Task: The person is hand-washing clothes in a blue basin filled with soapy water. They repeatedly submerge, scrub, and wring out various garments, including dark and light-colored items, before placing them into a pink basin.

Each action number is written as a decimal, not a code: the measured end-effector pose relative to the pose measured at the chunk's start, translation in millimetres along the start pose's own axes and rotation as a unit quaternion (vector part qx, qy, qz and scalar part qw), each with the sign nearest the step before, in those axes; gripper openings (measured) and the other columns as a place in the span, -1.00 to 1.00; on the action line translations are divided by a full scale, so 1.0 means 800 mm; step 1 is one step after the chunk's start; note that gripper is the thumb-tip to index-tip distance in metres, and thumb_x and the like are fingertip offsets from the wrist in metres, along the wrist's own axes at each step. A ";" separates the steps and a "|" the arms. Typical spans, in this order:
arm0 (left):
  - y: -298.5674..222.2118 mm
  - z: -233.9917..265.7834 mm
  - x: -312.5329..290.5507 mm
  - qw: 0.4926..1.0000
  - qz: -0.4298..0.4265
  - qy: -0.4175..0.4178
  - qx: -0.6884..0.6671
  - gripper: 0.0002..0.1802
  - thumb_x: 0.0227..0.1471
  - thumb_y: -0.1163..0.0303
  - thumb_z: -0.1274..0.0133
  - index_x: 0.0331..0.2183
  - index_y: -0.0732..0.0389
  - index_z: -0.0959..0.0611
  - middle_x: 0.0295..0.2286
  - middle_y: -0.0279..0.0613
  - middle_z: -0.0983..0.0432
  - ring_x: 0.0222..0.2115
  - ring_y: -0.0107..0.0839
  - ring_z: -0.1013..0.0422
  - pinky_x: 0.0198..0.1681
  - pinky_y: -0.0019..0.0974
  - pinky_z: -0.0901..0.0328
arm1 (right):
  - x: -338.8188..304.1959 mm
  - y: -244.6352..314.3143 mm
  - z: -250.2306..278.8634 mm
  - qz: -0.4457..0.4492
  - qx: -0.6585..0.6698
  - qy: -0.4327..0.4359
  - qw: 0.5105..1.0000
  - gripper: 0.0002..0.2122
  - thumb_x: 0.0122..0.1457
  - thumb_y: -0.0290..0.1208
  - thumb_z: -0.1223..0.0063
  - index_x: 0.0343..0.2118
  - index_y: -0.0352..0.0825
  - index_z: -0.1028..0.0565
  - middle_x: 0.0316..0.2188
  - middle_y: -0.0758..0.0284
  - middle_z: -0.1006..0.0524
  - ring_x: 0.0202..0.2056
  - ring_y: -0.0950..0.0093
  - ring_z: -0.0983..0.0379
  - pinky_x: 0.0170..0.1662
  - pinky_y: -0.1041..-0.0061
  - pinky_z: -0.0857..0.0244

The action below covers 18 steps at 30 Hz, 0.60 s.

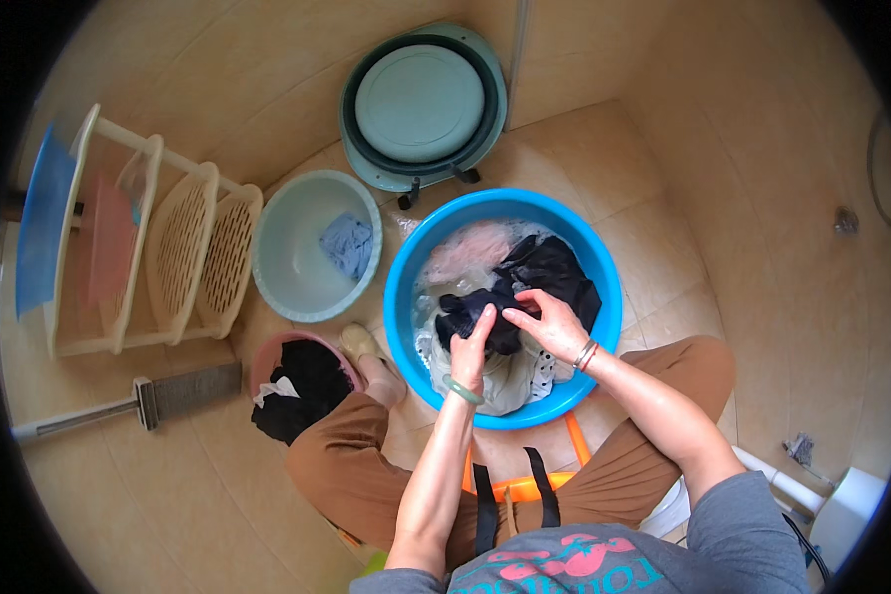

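Observation:
A round blue basin (604, 342) of soapy water stands in front of me, resting on an orange frame. Over it, my left hand (472, 351) and my right hand (552, 327) both grip a small dark garment (480, 315), whose exact kind I cannot make out. A green bangle circles my left wrist, and metal bracelets my right. Behind the garment, more black cloth (549, 272) lies in the basin. Pink cloth (470, 250) soaks at the far side, and pale cloth (495, 381) lies below my hands, partly hidden by them.
To the left is a pale green basin (292, 262) holding light blue cloth (347, 246). Nearer stands a pink basin (265, 363) with black and white clothes. A folding basin (421, 104) leans against the back wall. A cream shelf rack (183, 247) and a mop (193, 394) are further left.

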<state>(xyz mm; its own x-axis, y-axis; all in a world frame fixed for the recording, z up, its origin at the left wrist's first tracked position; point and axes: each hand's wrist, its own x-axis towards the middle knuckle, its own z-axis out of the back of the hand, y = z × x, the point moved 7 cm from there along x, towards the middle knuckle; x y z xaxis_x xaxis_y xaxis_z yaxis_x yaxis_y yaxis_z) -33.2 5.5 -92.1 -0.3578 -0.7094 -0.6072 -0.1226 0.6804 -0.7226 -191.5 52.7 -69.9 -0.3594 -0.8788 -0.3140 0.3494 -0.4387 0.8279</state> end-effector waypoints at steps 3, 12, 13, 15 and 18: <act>-0.022 -0.003 -0.001 0.994 -0.059 0.008 -0.086 -0.53 0.08 0.19 -0.15 -0.05 0.27 -0.55 -0.14 -0.27 -0.52 -0.16 -0.47 -0.43 0.01 -0.36 -0.27 | 0.011 -0.041 0.007 -0.066 0.042 -0.031 0.996 -0.39 0.11 0.08 -0.08 -0.05 -0.46 -0.43 -0.20 0.07 -0.53 -0.16 0.28 -0.50 -0.05 0.37 -0.35; -0.068 -0.017 -0.012 0.973 -0.151 0.015 0.175 -0.51 0.07 0.14 -0.17 -0.09 0.33 -0.58 -0.18 -0.15 -0.53 -0.17 -0.39 -0.42 -0.03 -0.33 -0.29 | 0.018 -0.004 -0.014 0.043 0.208 0.080 0.974 -0.81 0.06 -0.41 -0.21 -0.31 -0.34 -0.47 -0.39 0.37 -0.48 -0.31 0.57 -0.41 -0.19 0.54 -0.32; -0.068 -0.012 -0.006 0.974 -0.149 0.003 0.171 -0.50 0.07 0.13 -0.16 -0.09 0.32 -0.58 -0.17 -0.14 -0.53 -0.16 -0.37 -0.42 -0.02 -0.33 -0.28 | 0.020 -0.011 -0.010 0.026 0.220 0.071 0.973 -0.84 0.05 -0.44 -0.22 -0.37 -0.33 -0.45 -0.44 0.41 -0.46 -0.35 0.61 -0.39 -0.23 0.57 -0.32; -0.061 0.039 0.018 0.982 -0.140 -0.021 0.126 -0.46 0.07 0.06 -0.15 -0.14 0.36 -0.59 -0.17 -0.15 -0.53 -0.20 -0.36 -0.43 -0.07 -0.30 -0.31 | 0.020 0.035 0.015 0.056 0.276 -0.007 0.960 -0.85 0.11 -0.44 -0.18 -0.46 -0.28 -0.40 -0.52 0.55 -0.35 -0.43 0.73 -0.25 -0.33 0.65 -0.23; -0.037 0.105 0.043 0.993 -0.050 -0.095 0.054 -0.57 0.10 0.17 -0.12 -0.09 0.26 -0.53 -0.25 -0.27 -0.55 -0.29 -0.47 -0.47 -0.18 -0.35 -0.37 | 0.029 0.038 0.063 0.009 0.415 -0.082 0.906 -0.85 0.18 -0.35 -0.12 -0.44 -0.28 -0.43 -0.50 0.53 -0.40 -0.41 0.73 -0.28 -0.29 0.67 -0.22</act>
<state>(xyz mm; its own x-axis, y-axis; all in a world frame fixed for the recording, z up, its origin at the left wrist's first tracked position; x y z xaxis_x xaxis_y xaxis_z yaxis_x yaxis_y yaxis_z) 35.6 -54.6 -119.3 -0.1672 -0.8017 -0.5739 -0.0463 0.5878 -0.8077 -233.1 28.2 -28.2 -0.5076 -0.8146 -0.2807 -0.3901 -0.0732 0.9179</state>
